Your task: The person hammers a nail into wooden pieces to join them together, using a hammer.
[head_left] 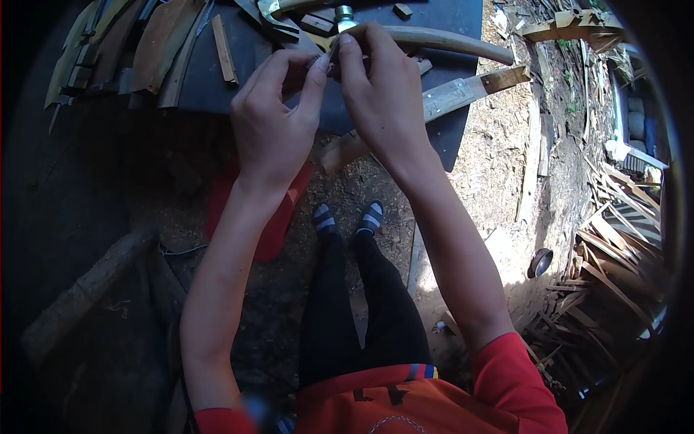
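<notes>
Two pinch grips: my left hand (278, 108) and right hand (379, 90) hold a small dark piece (332, 67) between their fingertips, above the dark tabletop (199, 90); too covered to identify. Curved wooden handle (455, 42) lies just beyond my right hand. Wooden board (454, 98) passes below that hand, jutting past the tabletop's edge.

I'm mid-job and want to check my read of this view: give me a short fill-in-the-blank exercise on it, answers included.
1. The left hand and right hand pinch a small piece, mostly hidden, near the picture's ____ edge.
2. The curved wooden handle sticks out beyond the ____ hand.
3. Both sleeves are ____.
4. The striped sandals number ____.

Missing words: top; right; red; two.
</notes>
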`<state>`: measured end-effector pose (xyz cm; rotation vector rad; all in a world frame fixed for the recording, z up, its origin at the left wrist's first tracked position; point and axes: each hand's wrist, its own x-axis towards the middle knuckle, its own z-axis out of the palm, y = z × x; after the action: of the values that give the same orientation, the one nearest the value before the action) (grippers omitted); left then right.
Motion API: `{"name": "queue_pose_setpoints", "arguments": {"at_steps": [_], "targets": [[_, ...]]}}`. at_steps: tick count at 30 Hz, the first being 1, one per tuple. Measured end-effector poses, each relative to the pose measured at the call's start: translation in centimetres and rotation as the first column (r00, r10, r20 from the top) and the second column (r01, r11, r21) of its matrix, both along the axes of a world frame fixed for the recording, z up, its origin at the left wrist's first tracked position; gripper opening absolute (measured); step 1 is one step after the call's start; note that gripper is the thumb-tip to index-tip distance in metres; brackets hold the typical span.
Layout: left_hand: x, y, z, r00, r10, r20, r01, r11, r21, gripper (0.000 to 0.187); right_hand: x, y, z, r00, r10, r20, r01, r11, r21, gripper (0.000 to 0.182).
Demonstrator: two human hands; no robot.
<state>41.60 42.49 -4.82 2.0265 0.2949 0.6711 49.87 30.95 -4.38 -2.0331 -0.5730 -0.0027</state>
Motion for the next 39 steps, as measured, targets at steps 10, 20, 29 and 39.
{"name": "queue_pose_setpoints", "arguments": {"at_steps": [10, 20, 29, 39], "targets": [[0.6, 1.7, -3.7, 0.953, 0.027, -0.303, 0.058, 0.962, 0.266, 0.017, 0.1, -3.9, 1.7, 0.951, 0.212, -0.226, -0.114, 0.917, 0.382, 0.023], [-0.9, -2.2, 3.4, 0.977, -0.144, -0.159, 0.153, 0.987, 0.048, 0.018, -1.5, -7.1, 3.8, 0.898, 0.384, -0.214, -0.207, 0.799, 0.565, 0.024], [-2.9, -4.9, 7.0, 0.916, -0.402, 0.000, 0.374, 0.852, -0.367, 0.022, -3.7, -8.7, 6.0, 0.857, 0.421, -0.297, -0.156, 0.761, 0.630, 0.020], [-4.4, -6.3, 7.9, 0.920, -0.380, 0.099, 0.390, 0.860, -0.330, 0.015, -4.9, -10.3, 6.8, 0.771, 0.507, -0.385, -0.142, 0.726, 0.672, 0.024]]}}
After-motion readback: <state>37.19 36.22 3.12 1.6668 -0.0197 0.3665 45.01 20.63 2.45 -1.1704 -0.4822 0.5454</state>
